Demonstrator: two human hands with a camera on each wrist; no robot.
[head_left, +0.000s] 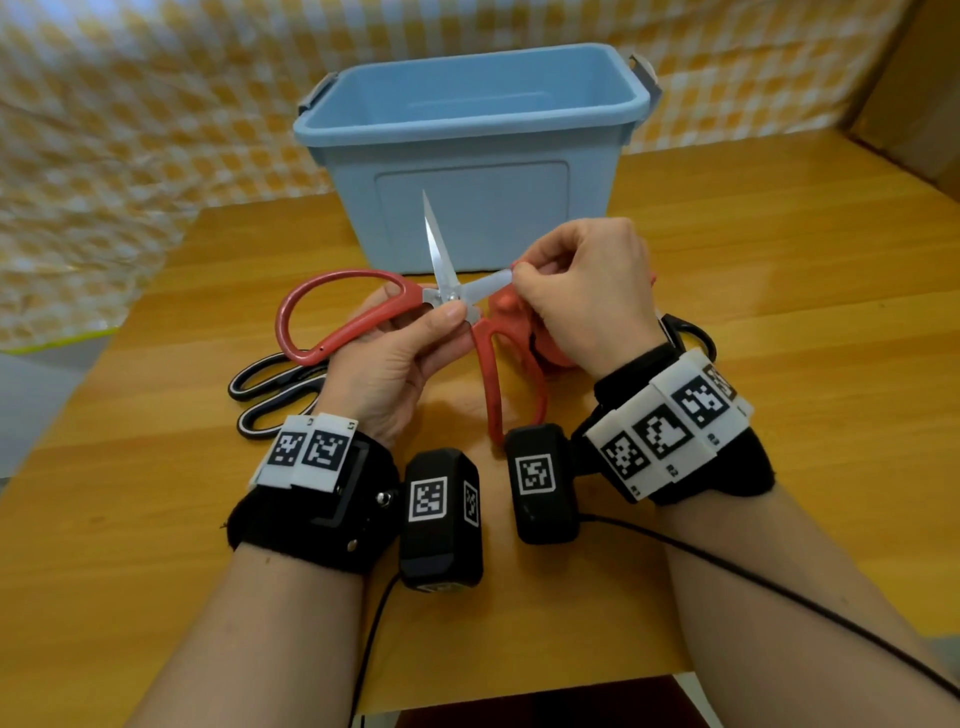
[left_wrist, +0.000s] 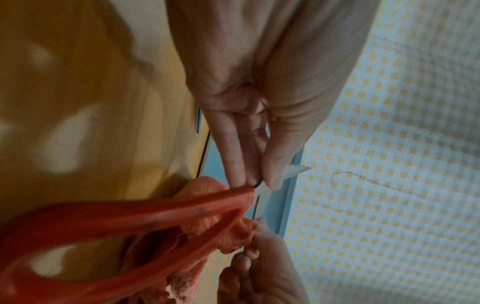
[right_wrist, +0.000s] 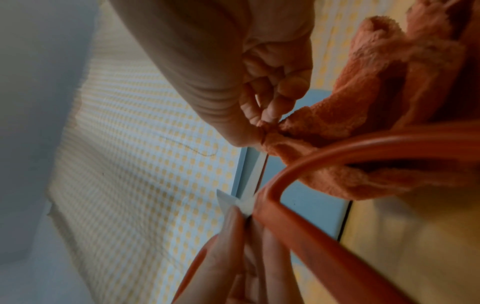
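Far left, upper: yellow-and-white checked sheet (head_left: 130, 130) hung as backdrop, draping down past the table edge. Table (head_left: 753, 249) of yellow wood fills middle and lower frame.

Left of centre, flat on the table: black-handled scissors (head_left: 270, 389), handles toward the left edge, blades hidden under the left hand.

Centre-left: left hand (head_left: 384, 369), lifted off the table. It grips the red scissors (head_left: 453, 295) at the pivot, thumb on top, fingers beneath; the left wrist view shows the same pinch. Scissors wide open. One big red loop reaches out left, the other runs down toward lower centre. One blade points up across the front wall of the blue bin (head_left: 467, 208); the other points right.

Upper centre: the bin stands at the far side of the table, open-topped, grey latches at both ends.

Right of centre: right hand (head_left: 587, 296), fingers curled. Thumb and fingertips pinch the orange cloth (head_left: 506, 312) against the rightward blade near its tip. Rest of the cloth is bunched beneath the hand, behind the lower red handle.

Further right, just past the right wrist: black loop (head_left: 693, 332) on the table, mostly hidden; cannot tell what it belongs to.
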